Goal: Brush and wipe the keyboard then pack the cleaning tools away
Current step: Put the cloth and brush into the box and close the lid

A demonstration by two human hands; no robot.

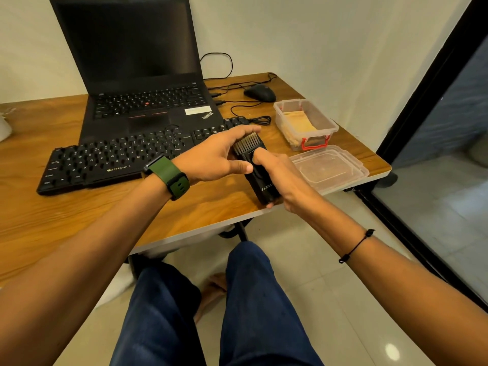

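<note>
A black external keyboard (111, 159) lies on the wooden table (52, 220) in front of an open black laptop (142, 101). Above the table's right part I hold a black brush (257, 171) with pale bristles pointing away from me. My right hand (280, 178) is closed around the brush's body. My left hand (219, 157), with a green watch on its wrist, grips the bristle end, fingers curled over the bristles. The right end of the keyboard is hidden behind my hands.
A clear plastic box (306, 122) with red clips holds a yellow cloth (298, 121) at the right. Its clear lid (330, 167) lies near the table's right front corner. A black mouse (260, 92) and cables lie behind. My legs are under the table edge.
</note>
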